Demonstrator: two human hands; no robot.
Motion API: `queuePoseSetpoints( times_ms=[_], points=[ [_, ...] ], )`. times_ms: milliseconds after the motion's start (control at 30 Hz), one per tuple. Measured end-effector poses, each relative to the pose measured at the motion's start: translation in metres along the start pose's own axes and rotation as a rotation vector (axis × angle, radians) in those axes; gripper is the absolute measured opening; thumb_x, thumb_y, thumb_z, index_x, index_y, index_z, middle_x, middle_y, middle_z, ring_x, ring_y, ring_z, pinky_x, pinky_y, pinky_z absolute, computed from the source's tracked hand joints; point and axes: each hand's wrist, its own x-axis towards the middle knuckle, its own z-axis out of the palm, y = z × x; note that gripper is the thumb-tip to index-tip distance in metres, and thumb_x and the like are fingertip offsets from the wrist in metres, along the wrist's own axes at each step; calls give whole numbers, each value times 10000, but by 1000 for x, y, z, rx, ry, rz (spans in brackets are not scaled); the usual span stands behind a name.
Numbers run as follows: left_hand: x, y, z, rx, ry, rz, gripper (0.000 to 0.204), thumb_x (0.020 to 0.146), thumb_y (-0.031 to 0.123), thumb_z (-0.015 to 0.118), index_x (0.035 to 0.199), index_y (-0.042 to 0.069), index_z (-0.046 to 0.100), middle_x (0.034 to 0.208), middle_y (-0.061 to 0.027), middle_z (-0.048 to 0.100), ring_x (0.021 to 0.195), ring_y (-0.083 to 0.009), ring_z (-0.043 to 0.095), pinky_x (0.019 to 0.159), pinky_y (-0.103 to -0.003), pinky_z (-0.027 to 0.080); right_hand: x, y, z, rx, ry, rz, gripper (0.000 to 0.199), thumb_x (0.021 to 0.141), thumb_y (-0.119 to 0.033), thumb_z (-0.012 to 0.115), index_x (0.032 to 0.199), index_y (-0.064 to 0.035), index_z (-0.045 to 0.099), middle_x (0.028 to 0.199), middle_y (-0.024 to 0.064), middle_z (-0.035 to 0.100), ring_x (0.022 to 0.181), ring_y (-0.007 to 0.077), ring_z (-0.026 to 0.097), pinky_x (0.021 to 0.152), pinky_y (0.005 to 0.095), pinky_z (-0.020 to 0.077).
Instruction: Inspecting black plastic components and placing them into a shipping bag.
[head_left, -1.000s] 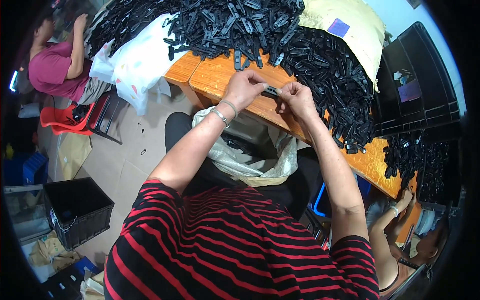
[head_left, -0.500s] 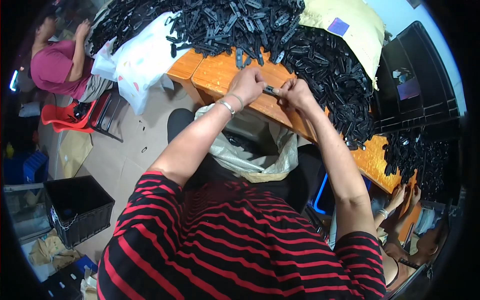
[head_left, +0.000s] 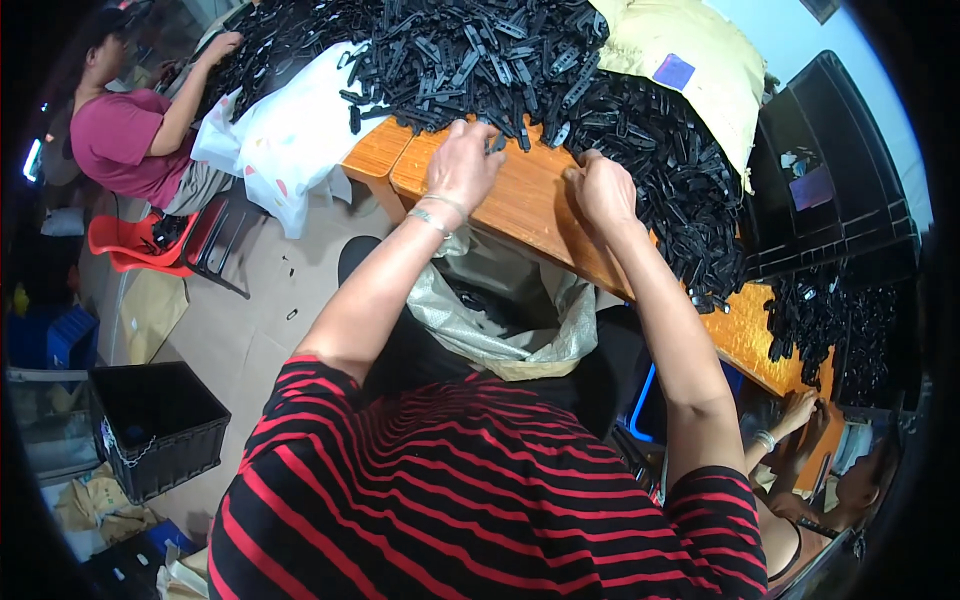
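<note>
At the front edge of the large pile of black plastic pieces, my left hand is closed, with a small dark plastic piece showing at its fingertips. To the right of it, my right hand reaches to the edge of the heap on that side. Its fingers are bent, and the back of the hand hides what they touch. Between the two hands lies the orange wooden table top. Below them, an open whitish woven sack sits at my lap with dark pieces inside.
A white plastic bag hangs over the table's left edge. A pale yellow sack lies at the back right. Another person works at the left by a red chair; another person's hand is at the lower right. A black crate stands on the floor.
My hands have moved apart from the black piece they held together. The left went left and up to the pile, the right slightly to the right. The person at left has extended an arm.
</note>
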Motion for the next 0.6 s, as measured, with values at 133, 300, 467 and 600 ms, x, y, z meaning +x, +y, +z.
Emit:
queuePoseSetpoints(
  times_ms=[133,300,467,600],
  points=[
    [9,-3,22,149,-10,5,237,754,195,713,931,59,631,967,-155,548,860,-342,589,738,-424,488,28,5,22,-264,8,-40,198,882,-106,430,885,21,581,856,238,660,790,373,662,694,449,526],
    [0,-9,29,183,16,34,185,751,180,707,862,54,627,920,-152,534,872,-331,570,734,-428,478,29,14,28,-230,56,-38,173,871,-132,486,966,-18,576,835,204,663,796,374,656,695,448,519],
    [-10,-10,21,118,0,38,150,735,157,709,797,52,621,876,-143,536,865,-326,559,725,-418,465,1,5,19,-75,98,-93,238,733,-191,717,855,-47,572,853,184,593,760,367,623,652,452,495],
    [-16,-6,18,49,59,86,145,712,124,716,763,49,602,847,-130,539,842,-321,556,716,-411,458,-21,-6,21,68,135,-228,194,707,-133,720,788,-52,563,857,149,548,727,367,604,622,446,484]
  ],
)
